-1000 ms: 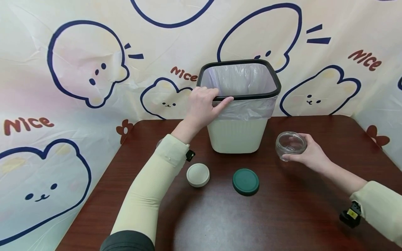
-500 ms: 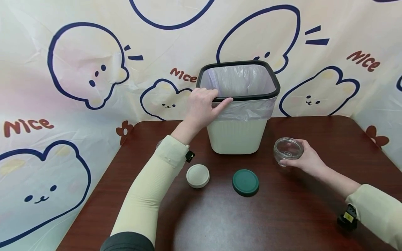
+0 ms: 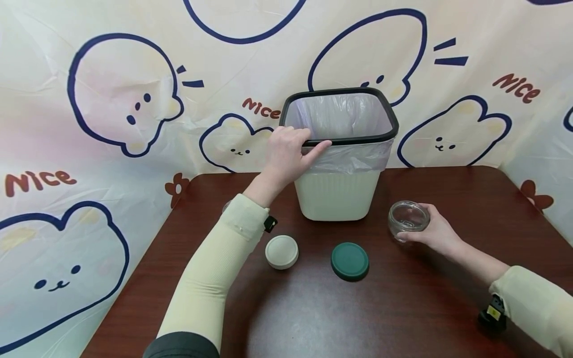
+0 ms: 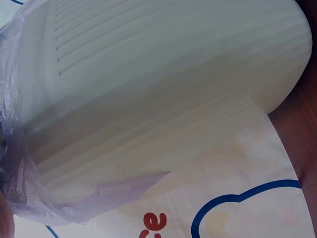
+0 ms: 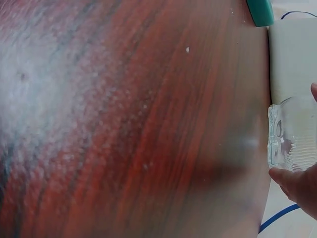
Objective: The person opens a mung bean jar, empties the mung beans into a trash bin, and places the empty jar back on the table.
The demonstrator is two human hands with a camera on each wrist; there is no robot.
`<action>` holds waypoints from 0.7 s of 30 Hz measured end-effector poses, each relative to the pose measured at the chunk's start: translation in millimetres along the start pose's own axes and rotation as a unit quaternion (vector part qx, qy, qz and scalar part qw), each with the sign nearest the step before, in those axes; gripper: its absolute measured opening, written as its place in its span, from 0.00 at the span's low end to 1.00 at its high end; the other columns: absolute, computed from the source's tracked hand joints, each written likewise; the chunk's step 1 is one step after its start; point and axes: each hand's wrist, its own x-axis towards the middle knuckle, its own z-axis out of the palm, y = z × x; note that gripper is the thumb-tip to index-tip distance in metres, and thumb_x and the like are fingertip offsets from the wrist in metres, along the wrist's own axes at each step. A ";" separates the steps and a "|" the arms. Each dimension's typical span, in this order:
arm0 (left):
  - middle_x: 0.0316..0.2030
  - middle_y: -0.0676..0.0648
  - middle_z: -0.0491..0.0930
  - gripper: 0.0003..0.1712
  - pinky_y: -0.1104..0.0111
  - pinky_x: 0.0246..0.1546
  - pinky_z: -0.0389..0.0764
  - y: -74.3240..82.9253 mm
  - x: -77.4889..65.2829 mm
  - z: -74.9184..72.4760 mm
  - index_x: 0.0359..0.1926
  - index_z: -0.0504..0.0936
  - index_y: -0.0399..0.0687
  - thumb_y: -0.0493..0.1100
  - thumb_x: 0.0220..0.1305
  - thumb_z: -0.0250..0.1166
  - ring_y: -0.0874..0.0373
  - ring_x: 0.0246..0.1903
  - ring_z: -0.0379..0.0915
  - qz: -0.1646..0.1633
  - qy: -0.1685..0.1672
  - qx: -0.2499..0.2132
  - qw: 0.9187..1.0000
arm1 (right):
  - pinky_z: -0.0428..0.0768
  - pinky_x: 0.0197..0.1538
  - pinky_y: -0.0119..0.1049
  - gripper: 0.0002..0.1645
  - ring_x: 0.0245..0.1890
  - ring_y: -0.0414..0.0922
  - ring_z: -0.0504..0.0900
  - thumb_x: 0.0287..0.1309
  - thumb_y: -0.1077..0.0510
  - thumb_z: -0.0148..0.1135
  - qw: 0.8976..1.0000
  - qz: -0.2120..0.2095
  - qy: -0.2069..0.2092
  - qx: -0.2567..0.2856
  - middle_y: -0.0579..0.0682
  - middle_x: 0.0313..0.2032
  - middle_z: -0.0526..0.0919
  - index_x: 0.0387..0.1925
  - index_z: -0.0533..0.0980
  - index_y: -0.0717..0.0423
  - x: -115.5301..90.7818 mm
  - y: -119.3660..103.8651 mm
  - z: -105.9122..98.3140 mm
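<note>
My left hand [image 3: 288, 151] grips the black rim of a cream trash bin [image 3: 337, 198] at its front left corner, thumb along the front edge. A thin translucent bag [image 3: 353, 117] lines the bin and folds over its outside; in the left wrist view the bin's ribbed wall [image 4: 163, 94] fills most of the picture. Right of the bin, my right hand [image 3: 436, 233] holds an uncapped clear glass jar [image 3: 406, 221] upright from its right side, low over the table. That jar [image 5: 294, 134] also shows at the right edge of the right wrist view.
A white round lid [image 3: 281, 252] and a larger green round lid [image 3: 350, 261] lie on the brown table [image 3: 358, 318] in front of the bin. Behind my left forearm, the edge of a clear object [image 3: 226, 205] peeks out. A printed cloth [image 3: 241, 69] hangs behind the table.
My right hand has come down and slightly left with the glass jar, closer to the table. The left hand stays on the bin's rim.
</note>
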 end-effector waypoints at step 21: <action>0.12 0.51 0.64 0.29 0.62 0.25 0.65 0.4 -1.3 -1.0 0.15 0.68 0.45 0.59 0.63 0.64 0.55 0.16 0.61 -0.004 -0.005 0.007 1.000 | 0.65 0.54 0.58 0.58 0.55 0.66 0.66 0.48 0.49 0.76 1.000 0.001 0.010 0.009 0.73 0.57 0.65 0.65 0.50 0.74 -1.3 10.5 5.8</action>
